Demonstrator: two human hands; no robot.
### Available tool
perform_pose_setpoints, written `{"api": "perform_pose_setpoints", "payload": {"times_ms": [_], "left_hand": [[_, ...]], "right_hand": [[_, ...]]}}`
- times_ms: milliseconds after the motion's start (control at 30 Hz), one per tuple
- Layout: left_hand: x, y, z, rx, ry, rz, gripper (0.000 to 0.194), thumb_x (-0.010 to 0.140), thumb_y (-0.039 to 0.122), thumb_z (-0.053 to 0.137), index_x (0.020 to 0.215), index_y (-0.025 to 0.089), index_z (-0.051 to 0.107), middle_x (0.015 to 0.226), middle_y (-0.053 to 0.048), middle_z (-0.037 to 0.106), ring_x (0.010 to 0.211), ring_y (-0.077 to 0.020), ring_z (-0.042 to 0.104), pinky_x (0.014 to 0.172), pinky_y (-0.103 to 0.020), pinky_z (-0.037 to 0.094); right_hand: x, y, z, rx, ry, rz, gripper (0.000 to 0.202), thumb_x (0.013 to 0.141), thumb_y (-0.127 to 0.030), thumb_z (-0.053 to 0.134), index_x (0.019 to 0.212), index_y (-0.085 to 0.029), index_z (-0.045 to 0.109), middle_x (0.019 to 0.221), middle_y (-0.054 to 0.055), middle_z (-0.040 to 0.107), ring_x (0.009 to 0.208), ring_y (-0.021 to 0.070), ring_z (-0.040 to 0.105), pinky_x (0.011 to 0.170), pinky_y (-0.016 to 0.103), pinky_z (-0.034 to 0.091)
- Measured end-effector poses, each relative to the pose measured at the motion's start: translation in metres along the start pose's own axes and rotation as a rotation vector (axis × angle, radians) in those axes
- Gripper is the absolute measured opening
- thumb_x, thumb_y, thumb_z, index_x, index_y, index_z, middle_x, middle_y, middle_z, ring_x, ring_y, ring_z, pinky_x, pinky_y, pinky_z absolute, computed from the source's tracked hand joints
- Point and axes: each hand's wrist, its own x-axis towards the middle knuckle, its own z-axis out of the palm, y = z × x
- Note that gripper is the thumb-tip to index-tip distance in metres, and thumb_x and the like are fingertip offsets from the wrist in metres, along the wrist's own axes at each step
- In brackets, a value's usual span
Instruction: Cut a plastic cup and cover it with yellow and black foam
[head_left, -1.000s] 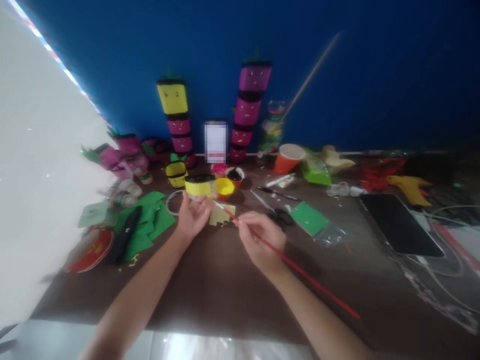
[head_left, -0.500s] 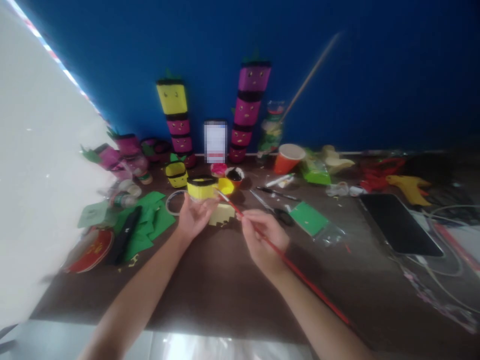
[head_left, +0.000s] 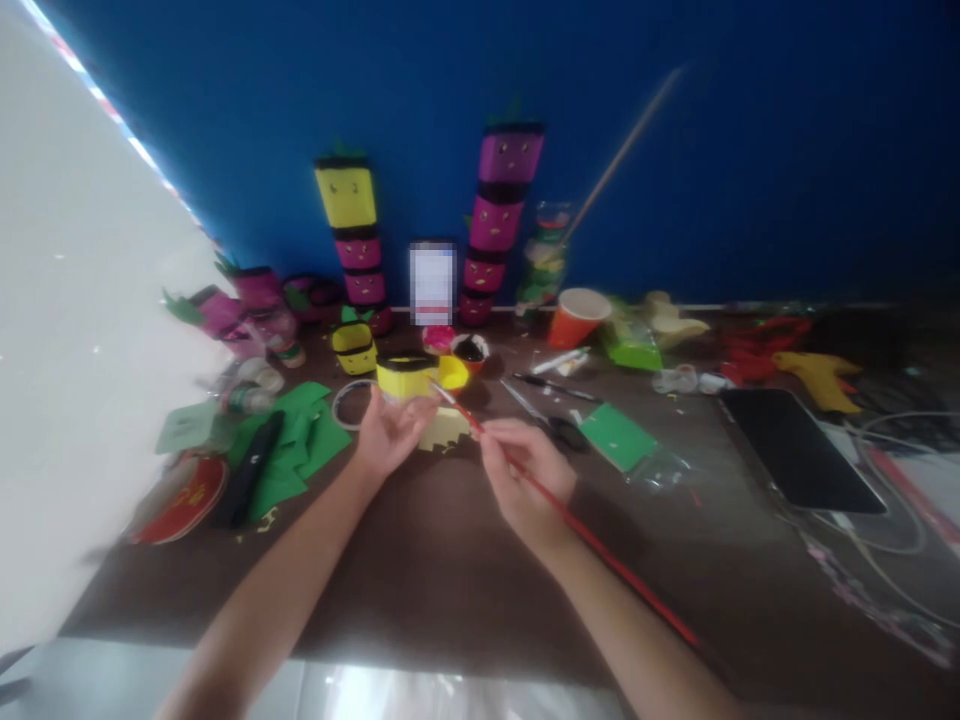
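My left hand point(head_left: 391, 432) supports a yellow cup point(head_left: 405, 378) with a black rim, its fingers around the lower part. Between the fingers of my right hand point(head_left: 525, 475) is a long red paintbrush point(head_left: 600, 548), its tip touching or very near the cup's right side. Just behind the tip sit a small pot of yellow paint point(head_left: 453, 373), a pot of black paint point(head_left: 470, 349) and a pink one point(head_left: 438, 338). A jagged pale yellow paper piece point(head_left: 445, 428) lies under the hands.
Purple and yellow stacked cups point(head_left: 495, 222) stand by the blue wall, near a phone point(head_left: 433, 283). Green sheets point(head_left: 319, 440) and a tape roll point(head_left: 351, 404) lie left. Rightward are scissors point(head_left: 568, 433), an orange cup point(head_left: 574, 322), a yellow glue gun point(head_left: 821, 378) and a black tablet point(head_left: 801, 448).
The yellow cup and the brush tip have shifted very slightly. Both hands keep nearly the same pose.
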Motion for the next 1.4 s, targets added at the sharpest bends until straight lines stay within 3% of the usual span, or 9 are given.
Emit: {"api": "perform_pose_setpoints", "payload": {"times_ms": [167,500,900,1167,1400], "left_hand": [[-0.0010,0.0000,0.0023,-0.037,-0.005,0.015,0.067,0.088,0.058,0.026,0.102,0.002,0.059,0.078,-0.015,0.067,0.075,-0.0188,0.068,0.073,-0.026,0.055],[-0.0004,-0.0003,0.0008,0.016,0.008,0.003,0.071,0.086,0.062,0.026,0.107,0.001,0.058,0.075,-0.014,0.067,0.079,-0.0207,0.068,0.082,-0.030,0.053],[-0.0019,-0.0001,0.0027,-0.066,0.012,0.004,0.065,0.087,0.060,0.030,0.103,0.004,0.059,0.074,-0.012,0.065,0.074,-0.0190,0.067,0.073,-0.028,0.055],[-0.0018,-0.0002,0.0018,-0.035,-0.014,0.005,0.065,0.086,0.061,0.031,0.108,0.006,0.058,0.077,-0.012,0.067,0.074,-0.0186,0.067,0.077,-0.029,0.054],[-0.0006,-0.0014,-0.0016,-0.066,-0.015,0.008,0.062,0.086,0.059,0.033,0.098,0.006,0.061,0.075,-0.012,0.066,0.075,-0.0185,0.067,0.073,-0.027,0.055]], "right_hand": [[0.0016,-0.0030,-0.0017,0.008,-0.025,-0.036,0.009,0.080,-0.013,0.057,0.075,-0.020,0.056,0.072,0.002,0.064,0.068,0.0132,0.064,0.062,0.025,0.054],[-0.0014,-0.0022,-0.0004,0.000,0.005,0.000,0.005,0.081,-0.015,0.059,0.082,-0.020,0.059,0.081,0.003,0.067,0.074,0.0134,0.065,0.067,0.026,0.056],[0.0008,-0.0030,-0.0026,0.021,-0.011,-0.044,0.007,0.081,-0.014,0.056,0.078,-0.020,0.056,0.075,0.003,0.064,0.071,0.0139,0.064,0.064,0.027,0.055],[-0.0003,-0.0016,-0.0023,-0.020,0.005,-0.013,0.004,0.082,-0.017,0.057,0.080,-0.020,0.058,0.080,0.004,0.067,0.073,0.0140,0.065,0.066,0.027,0.056],[0.0011,-0.0020,-0.0001,-0.044,-0.028,-0.022,0.007,0.080,-0.014,0.058,0.078,-0.020,0.059,0.076,0.002,0.066,0.072,0.0131,0.064,0.066,0.025,0.055]]}}
